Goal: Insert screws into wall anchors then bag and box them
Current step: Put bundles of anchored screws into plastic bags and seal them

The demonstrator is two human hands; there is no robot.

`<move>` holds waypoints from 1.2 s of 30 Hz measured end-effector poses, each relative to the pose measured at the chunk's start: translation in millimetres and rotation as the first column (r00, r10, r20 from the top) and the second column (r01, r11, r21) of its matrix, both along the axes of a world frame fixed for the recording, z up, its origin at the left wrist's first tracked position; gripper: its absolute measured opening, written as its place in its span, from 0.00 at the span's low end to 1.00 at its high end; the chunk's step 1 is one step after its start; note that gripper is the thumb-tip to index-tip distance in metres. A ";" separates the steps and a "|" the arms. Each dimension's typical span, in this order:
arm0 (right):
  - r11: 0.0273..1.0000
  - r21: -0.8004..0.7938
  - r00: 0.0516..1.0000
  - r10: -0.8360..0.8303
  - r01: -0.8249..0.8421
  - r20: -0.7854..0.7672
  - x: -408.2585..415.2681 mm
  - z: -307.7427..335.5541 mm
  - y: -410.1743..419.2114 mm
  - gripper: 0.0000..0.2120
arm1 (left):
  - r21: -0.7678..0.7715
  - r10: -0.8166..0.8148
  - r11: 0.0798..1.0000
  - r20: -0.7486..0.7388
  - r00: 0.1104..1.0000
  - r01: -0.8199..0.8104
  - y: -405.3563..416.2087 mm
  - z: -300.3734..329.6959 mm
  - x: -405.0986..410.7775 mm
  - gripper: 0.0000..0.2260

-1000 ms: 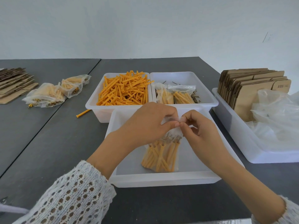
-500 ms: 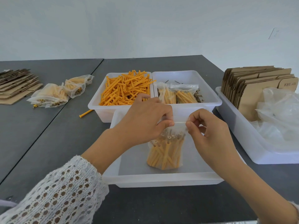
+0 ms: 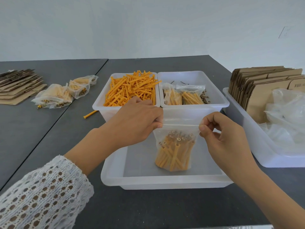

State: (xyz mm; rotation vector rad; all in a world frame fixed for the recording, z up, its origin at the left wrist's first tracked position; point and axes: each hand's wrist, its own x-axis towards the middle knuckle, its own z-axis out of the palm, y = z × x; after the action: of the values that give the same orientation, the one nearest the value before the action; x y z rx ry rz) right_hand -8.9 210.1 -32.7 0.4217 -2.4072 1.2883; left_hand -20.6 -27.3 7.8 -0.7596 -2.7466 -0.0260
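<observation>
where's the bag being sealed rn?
Head view, centre: the bag of anchors hangs over the near white tray, top corners pinched by the left hand and right hand.

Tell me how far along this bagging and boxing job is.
Done: filled bags lie on the table, two more in the back right tray. In hand: the left hand and right hand pinch the top corners of a bag of anchors over the front tray. Left: a tray of loose anchors, flat boxes unfolded, nothing boxed.
</observation>
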 end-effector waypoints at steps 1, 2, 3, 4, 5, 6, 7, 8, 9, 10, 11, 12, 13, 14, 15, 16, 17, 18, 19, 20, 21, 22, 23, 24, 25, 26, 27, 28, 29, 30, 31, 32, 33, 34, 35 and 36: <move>1.000 0.003 1.000 -0.001 0.001 0.000 0.0 -0.3 0.7 0.12 | -0.006 -0.002 1.000 0.002 1.000 0.003 -1.4 0.4 0.2 0.05; 1.000 0.004 1.000 -0.001 0.001 0.001 0.2 -0.5 1.5 0.11 | -0.011 -0.007 1.000 0.002 1.000 0.007 -2.6 0.8 0.2 0.06; 1.000 0.001 1.000 0.000 0.000 0.003 0.5 -0.6 2.1 0.11 | -0.016 -0.013 1.000 0.002 1.000 0.013 -3.5 1.1 0.6 0.06; 1.000 -0.002 1.000 0.001 -0.001 0.002 0.8 -0.7 2.9 0.11 | -0.021 -0.017 1.000 0.002 1.000 0.017 -4.2 1.6 0.9 0.06; 1.000 -0.004 1.000 0.002 -0.002 0.000 0.7 -0.8 3.6 0.11 | -0.026 -0.021 0.999 0.002 1.000 0.021 -5.1 2.3 1.3 0.06; 1.000 -0.006 1.000 0.004 -0.004 -0.001 0.5 -0.8 4.2 0.10 | -0.033 -0.024 0.999 0.002 1.000 0.024 -5.9 3.1 1.5 0.06; 1.000 -0.007 1.000 0.007 -0.007 -0.001 0.3 -0.9 4.5 0.10 | -0.041 -0.025 0.999 0.001 1.000 0.025 -6.7 4.0 1.5 0.06; 1.000 -0.009 1.000 0.012 -0.012 0.000 0.2 -1.0 4.9 0.09 | -0.050 -0.027 0.998 0.000 1.000 0.027 -7.6 4.7 1.5 0.06; 1.000 -0.009 1.000 0.016 -0.016 0.002 0.1 -1.3 5.4 0.09 | -0.054 -0.030 0.998 -0.002 1.000 0.030 -8.8 5.6 1.4 0.06; 1.000 -0.008 1.000 0.019 -0.019 0.004 -0.3 -1.3 6.0 0.09 | -0.054 -0.033 0.998 -0.005 0.999 0.033 -9.6 6.3 1.2 0.06; 1.000 -0.008 1.000 0.020 -0.020 0.006 -0.5 -1.3 6.7 0.09 | -0.056 -0.037 0.998 -0.011 0.999 0.036 -10.3 7.0 1.3 0.06; 1.000 -0.008 1.000 0.019 -0.019 0.007 -0.5 -1.4 7.2 0.09 | -0.062 -0.039 0.997 -0.019 0.999 0.038 -10.7 7.6 1.4 0.06; 1.000 -0.008 1.000 0.017 -0.017 0.011 -0.7 -1.7 7.6 0.09 | -0.070 -0.041 0.997 -0.028 0.999 0.039 -11.0 8.4 1.3 0.06; 1.000 -0.009 1.000 0.013 -0.013 0.017 -1.0 -2.3 8.0 0.09 | -0.078 -0.041 0.996 -0.034 0.999 0.038 -11.2 9.4 1.3 0.06; 1.000 -0.009 1.000 0.011 -0.010 0.024 -1.4 -3.0 8.4 0.09 | -0.084 -0.041 0.996 -0.039 0.998 0.037 -11.3 10.3 1.3 0.05; 1.000 -0.010 1.000 0.009 -0.009 0.028 -1.8 -3.9 8.8 0.09 | -0.084 -0.042 0.996 -0.042 0.998 0.038 -11.0 11.3 1.2 0.05; 1.000 -0.008 1.000 0.010 -0.010 0.029 -2.0 -4.8 9.1 0.09 | -0.081 -0.044 0.996 -0.044 0.998 0.041 -10.4 12.0 1.2 0.06; 1.000 -0.008 0.999 0.014 -0.013 0.032 -2.3 -5.6 9.3 0.09 | -0.073 -0.048 0.996 -0.043 0.998 0.044 -9.8 12.5 1.4 0.06; 1.000 -0.015 0.999 0.022 -0.022 0.039 -2.8 -6.4 9.8 0.08 | -0.066 -0.051 0.997 -0.040 0.998 0.048 -9.1 12.6 1.2 0.06; 0.999 -0.033 0.998 0.040 -0.038 0.049 -3.4 -7.0 10.2 0.08 | -0.062 -0.052 0.997 -0.040 0.998 0.049 -8.3 12.3 0.9 0.06; 0.997 -0.052 0.996 0.063 -0.060 0.063 -4.1 -7.4 11.1 0.08 | -0.061 -0.052 0.997 -0.043 0.998 0.050 -7.5 11.9 0.2 0.06; 0.994 -0.067 0.993 0.091 -0.086 0.079 -5.1 -7.5 12.1 0.08 | -0.062 -0.052 0.997 -0.047 0.998 0.049 -7.0 11.2 -0.4 0.07; 0.990 -0.082 0.988 0.122 -0.115 0.094 -6.6 -7.2 12.8 0.07 | -0.064 -0.049 0.997 -0.053 0.997 0.046 -7.0 10.5 -1.2 0.07; 0.985 -0.095 0.983 0.151 -0.141 0.105 -8.6 -6.1 13.8 0.06 | -0.066 -0.048 0.997 -0.060 0.997 0.044 -7.0 10.2 -2.2 0.07; 0.982 -0.095 0.978 0.174 -0.164 0.118 -10.6 -4.3 14.8 0.03 | -0.068 -0.047 0.997 -0.063 0.997 0.043 -6.7 9.8 -3.3 0.08; 0.981 -0.070 0.973 0.190 -0.182 0.130 -12.5 -1.8 15.1 0.03 | -0.069 -0.047 0.997 -0.062 0.997 0.042 -6.4 9.5 -4.0 0.07; 0.980 -0.016 0.970 0.197 -0.197 0.139 -14.6 0.3 14.7 0.07 | -0.069 -0.047 0.997 -0.058 0.997 0.043 -5.8 9.2 -4.7 0.07; 0.977 0.050 0.969 0.200 -0.209 0.148 -17.3 2.2 13.7 0.10 | -0.063 -0.049 0.997 -0.054 0.997 0.046 -5.1 9.1 -4.9 0.07; 0.969 0.122 0.969 0.197 -0.216 0.150 -20.3 3.9 11.9 0.12 | -0.051 -0.055 0.997 -0.052 0.997 0.053 -4.3 9.4 -4.9 0.07; 0.957 0.187 0.971 0.196 -0.220 0.139 -23.1 5.2 9.6 0.12 | -0.035 -0.063 0.998 -0.053 0.997 0.061 -3.1 9.8 -4.7 0.06; 0.945 0.242 0.974 0.197 -0.219 0.113 -25.8 6.2 7.2 0.09 | -0.014 -0.070 0.997 -0.054 0.996 0.070 -1.8 10.0 -4.5 0.06; 0.936 0.283 0.978 0.198 -0.210 0.073 -28.6 7.2 4.7 0.06 | 0.016 -0.079 0.997 -0.049 0.996 0.080 -0.4 10.1 -4.2 0.05; 0.928 0.312 0.979 0.203 -0.203 0.032 -31.2 8.5 2.4 0.03 | 0.058 -0.089 0.994 -0.032 0.996 0.090 1.2 9.7 -3.9 0.05; 0.921 0.333 0.977 0.215 -0.200 -0.008 -33.4 9.1 0.8 0.01 | 0.111 -0.101 0.989 -0.005 0.995 0.101 3.2 8.7 -3.6 0.05; 0.913 0.354 0.972 0.230 -0.203 -0.037 -35.5 8.8 -0.6 0.03 | 0.171 -0.111 0.980 0.027 0.993 0.105 4.8 6.7 -3.7 0.06; 0.902 0.376 0.967 0.248 -0.211 -0.052 -37.3 8.2 -1.8 0.04 | 0.231 -0.119 0.967 0.060 0.991 0.102 5.8 4.0 -4.2 0.06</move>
State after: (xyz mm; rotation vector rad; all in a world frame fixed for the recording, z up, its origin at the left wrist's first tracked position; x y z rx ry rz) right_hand -46.2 208.3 -24.6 0.8779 -2.5730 0.8669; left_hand -24.8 -21.5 11.8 -0.8607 -2.7024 -0.3934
